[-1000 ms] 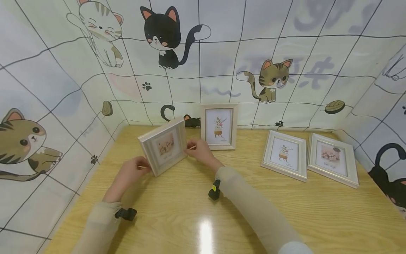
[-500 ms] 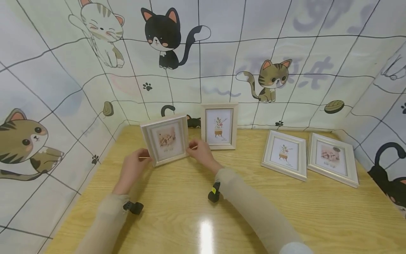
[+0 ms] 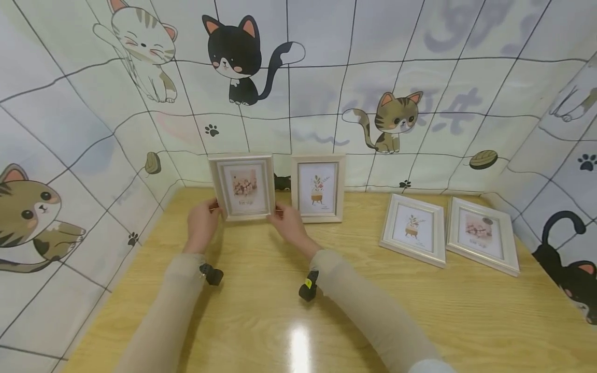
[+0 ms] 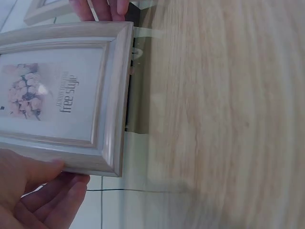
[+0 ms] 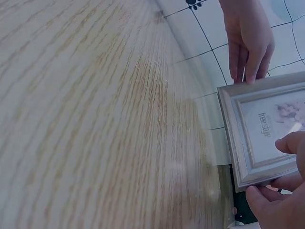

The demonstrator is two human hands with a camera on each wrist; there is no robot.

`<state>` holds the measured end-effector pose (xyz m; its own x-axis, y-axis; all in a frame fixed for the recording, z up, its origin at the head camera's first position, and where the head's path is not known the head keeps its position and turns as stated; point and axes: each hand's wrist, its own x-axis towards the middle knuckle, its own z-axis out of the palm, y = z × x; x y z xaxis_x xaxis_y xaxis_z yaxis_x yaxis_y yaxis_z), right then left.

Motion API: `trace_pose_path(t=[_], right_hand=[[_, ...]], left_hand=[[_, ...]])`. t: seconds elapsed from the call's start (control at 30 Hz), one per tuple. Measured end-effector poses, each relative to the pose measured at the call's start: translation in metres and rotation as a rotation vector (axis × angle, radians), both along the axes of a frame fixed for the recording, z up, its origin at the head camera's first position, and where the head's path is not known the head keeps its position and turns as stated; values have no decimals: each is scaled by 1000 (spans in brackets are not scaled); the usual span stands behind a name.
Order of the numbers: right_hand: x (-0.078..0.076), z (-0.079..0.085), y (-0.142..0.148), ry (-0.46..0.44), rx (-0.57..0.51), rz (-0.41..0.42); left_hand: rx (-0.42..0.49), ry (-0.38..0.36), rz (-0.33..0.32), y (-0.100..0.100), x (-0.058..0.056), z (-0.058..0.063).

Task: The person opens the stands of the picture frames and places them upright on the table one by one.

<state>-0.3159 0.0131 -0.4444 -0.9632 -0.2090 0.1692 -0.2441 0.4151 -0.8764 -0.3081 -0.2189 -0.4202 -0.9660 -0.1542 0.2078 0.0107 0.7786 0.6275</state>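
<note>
A cream picture frame [image 3: 246, 213] with a pink flower print stands upright near the back wall, facing me. My left hand [image 3: 202, 224] grips its left side low down, and my right hand [image 3: 290, 226] pinches the lower right edge. In the left wrist view the left thumb [image 4: 40, 171] lies along the frame's edge, with the other fingers curled beneath. The right wrist view shows the right thumb [image 5: 288, 143] over the front of the frame and fingers under its edge. Just to the right stands a second upright frame [image 3: 341, 189] with a potted-plant print.
Two more cream frames lie face up on the right of the wooden table [image 3: 354, 274]: a plant-print frame [image 3: 412, 232] and a flower-print frame [image 3: 482, 235]. Behind the table is a wall covering [image 3: 317, 88] with cartoon cats; it also runs along both sides.
The held frame has turned from angled to facing forward and moved back toward the wall, level with the standing frame. My left hand has moved forward and slightly right with it.
</note>
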Motion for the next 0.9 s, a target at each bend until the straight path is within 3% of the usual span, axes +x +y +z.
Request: trace_pose_path(t=[0.2,0.43,0.67,0.9], right_hand=[[4,-6,-5,-41,17,0],[-1,-5,3,-75,11,-10],[3,-6,7,-120,4,43],[3,-4,11,-194,38,83]], left_hand=[[-6,-120,38,0,-10,-8],[40,-91,30,10,-27,-10],[73,-81,46,12,-27,-17],[81,-115,47,13,-24,-14]])
